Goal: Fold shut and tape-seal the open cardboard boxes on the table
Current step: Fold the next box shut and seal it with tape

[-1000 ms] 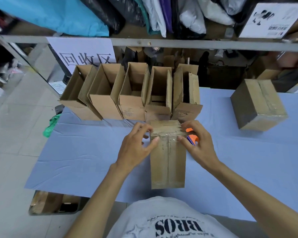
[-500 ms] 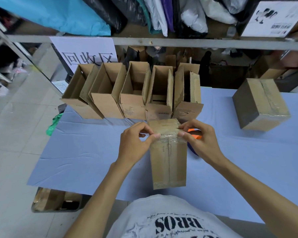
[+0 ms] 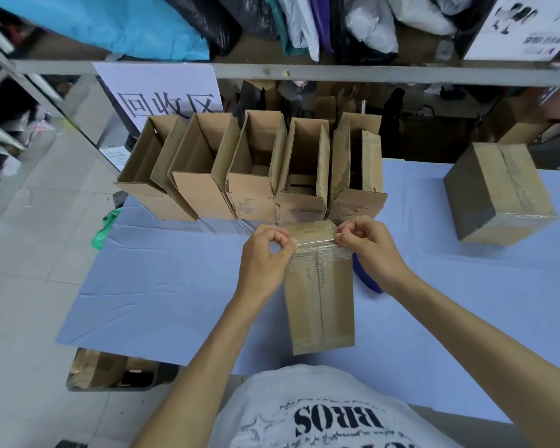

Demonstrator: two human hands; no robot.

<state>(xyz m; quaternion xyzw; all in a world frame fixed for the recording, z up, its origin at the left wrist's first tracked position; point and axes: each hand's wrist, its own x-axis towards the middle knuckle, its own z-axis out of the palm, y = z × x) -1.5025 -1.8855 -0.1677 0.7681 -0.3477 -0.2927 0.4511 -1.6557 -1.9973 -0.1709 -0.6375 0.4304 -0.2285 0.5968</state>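
Head view: the folded box (image 3: 319, 302) is lying near the middle of the table (image 3: 175, 286); the left hand (image 3: 265, 257) and right hand (image 3: 369, 247) are each pinching the clear tape (image 3: 314, 250) across its far end. 5 open boxes (image 3: 253, 169) are standing just beyond.

You wear a light grey T-shirt (image 3: 307, 388). Its chest carries black lettering (image 3: 338, 421) in heavy stencil-style capitals with a worn, speckled finish. From the head view the letters read upside down. Thin, rough black lines run alongside the lettering, and more broken black print sits at the bottom edge. Your left forearm (image 3: 207, 347) and right forearm (image 3: 466, 321) are bare.
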